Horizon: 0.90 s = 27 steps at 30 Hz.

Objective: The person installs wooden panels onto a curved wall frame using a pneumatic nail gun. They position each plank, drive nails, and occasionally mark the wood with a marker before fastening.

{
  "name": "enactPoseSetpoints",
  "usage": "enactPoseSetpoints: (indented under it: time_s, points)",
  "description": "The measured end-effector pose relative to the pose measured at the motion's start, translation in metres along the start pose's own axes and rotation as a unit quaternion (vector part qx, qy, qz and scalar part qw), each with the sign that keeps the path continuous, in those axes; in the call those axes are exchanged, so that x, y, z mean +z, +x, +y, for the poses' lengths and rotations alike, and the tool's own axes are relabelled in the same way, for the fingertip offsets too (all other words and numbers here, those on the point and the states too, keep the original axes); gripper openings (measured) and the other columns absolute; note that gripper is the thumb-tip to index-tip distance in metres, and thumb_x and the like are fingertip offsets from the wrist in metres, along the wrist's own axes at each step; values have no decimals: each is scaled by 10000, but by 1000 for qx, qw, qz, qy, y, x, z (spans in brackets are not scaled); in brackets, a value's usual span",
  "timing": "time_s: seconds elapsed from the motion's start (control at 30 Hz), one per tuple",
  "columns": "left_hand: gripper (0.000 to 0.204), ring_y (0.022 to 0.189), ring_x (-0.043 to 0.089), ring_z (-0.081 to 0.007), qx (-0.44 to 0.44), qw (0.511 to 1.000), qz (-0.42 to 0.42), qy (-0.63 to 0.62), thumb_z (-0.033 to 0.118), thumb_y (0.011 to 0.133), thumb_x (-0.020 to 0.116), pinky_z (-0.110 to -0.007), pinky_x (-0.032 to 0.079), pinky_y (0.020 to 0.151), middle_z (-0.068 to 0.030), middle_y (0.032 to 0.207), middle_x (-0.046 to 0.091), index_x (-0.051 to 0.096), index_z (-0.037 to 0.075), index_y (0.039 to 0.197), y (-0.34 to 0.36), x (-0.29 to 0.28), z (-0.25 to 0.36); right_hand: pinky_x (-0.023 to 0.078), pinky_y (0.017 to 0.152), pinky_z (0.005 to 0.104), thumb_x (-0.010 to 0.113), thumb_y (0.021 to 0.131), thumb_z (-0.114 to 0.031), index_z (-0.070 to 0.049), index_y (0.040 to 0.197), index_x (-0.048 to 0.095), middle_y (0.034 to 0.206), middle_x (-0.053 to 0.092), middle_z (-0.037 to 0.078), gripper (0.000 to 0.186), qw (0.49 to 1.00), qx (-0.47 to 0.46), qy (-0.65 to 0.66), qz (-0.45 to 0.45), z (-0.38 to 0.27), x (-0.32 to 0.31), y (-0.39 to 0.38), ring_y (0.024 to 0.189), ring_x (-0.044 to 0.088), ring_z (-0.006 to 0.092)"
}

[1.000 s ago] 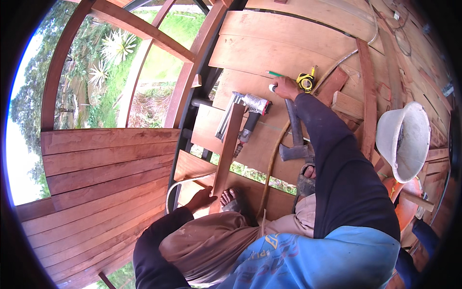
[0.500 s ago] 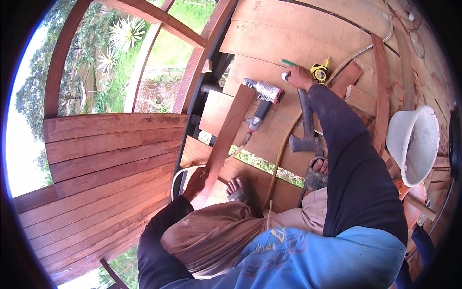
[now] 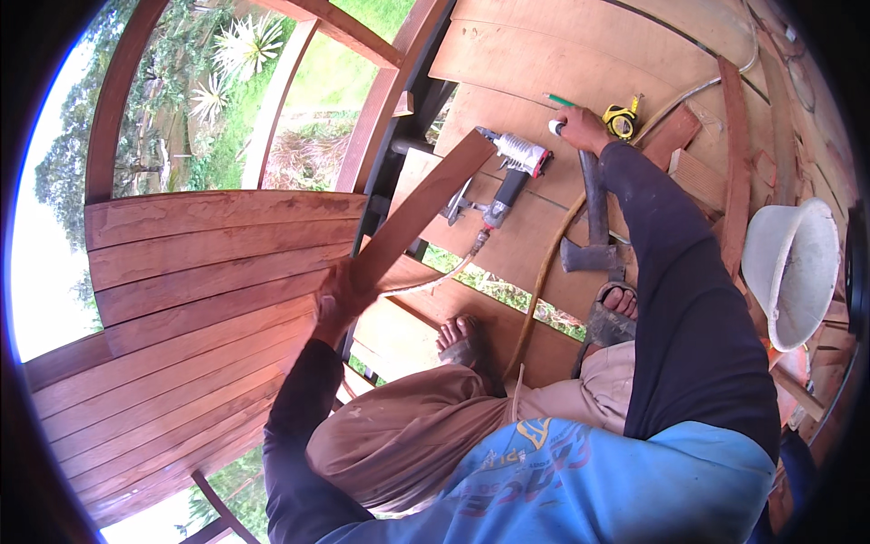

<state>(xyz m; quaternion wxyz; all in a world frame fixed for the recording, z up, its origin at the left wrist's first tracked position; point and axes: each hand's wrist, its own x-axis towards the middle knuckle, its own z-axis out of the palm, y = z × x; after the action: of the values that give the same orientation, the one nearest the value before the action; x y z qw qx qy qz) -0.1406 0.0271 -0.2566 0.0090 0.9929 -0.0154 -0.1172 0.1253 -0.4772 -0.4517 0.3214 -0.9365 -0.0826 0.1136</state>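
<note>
My left hand [image 3: 337, 297] is closed around the near end of a narrow reddish-brown wooden board [image 3: 424, 207]. The board slants up and to the right, its far end beside the head of a silver and black air nailer [image 3: 517, 172] lying on the planks. In my right hand [image 3: 584, 130] is a green pencil [image 3: 560, 100], its end poking out past the fingers. Something white wraps or covers one fingertip of that hand. Just below the right hand lies the dark handle of a hatchet [image 3: 587, 257]. A yellow and black tape measure [image 3: 622, 120] rests right of the hand.
A slatted wooden wall panel [image 3: 217, 272] and open framing stand at the left. An air hose [image 3: 435, 288] trails from the nailer, with gaps between floor planks nearby. Wood offcuts [image 3: 693, 181] lie at the right, beside a whitish bucket [image 3: 793, 272]. My sandalled feet are on the planks.
My left hand has moved left and up with the near end of the board, so the board slants more. The right hand keeps the pencil near the tape measure. The view has shifted slightly.
</note>
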Motion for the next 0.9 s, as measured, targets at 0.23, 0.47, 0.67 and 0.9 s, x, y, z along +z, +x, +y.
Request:
enactPoseSetpoints:
  time_s: [0.23,0.47,0.67,0.9]
  points:
    - [662,984,601,-246,184,918,131,326,378,735,770,-471,424,899,-73,1020,608,601,188,1347,54,-146,-25,532,882,470,642,883,-365,-52,1021,716,1027,709,231,350,1000,17,-13,-2,-7,0,4,993,678,399]
    - [612,867,533,-212,279,875,144,367,83,691,773,-383,403,814,-31,905,532,643,179,1282,117,-264,42,528,878,479,611,881,-330,-69,985,727,1009,713,219,304,999,-10,-33,-17,5,6,14,985,680,396]
    - [671,967,599,-240,222,866,34,447,101,633,847,-392,430,892,-62,953,629,653,173,1270,153,-278,36,525,850,480,599,853,-284,-102,922,731,974,715,193,235,998,-33,-39,-23,-3,3,7,936,677,393]
    - [812,1025,617,-255,192,866,-14,461,192,530,944,-399,439,936,-78,988,662,651,172,1287,176,-263,15,524,833,475,581,851,-261,-128,890,733,978,714,170,206,1000,-20,-16,1,-5,2,0,935,673,384]
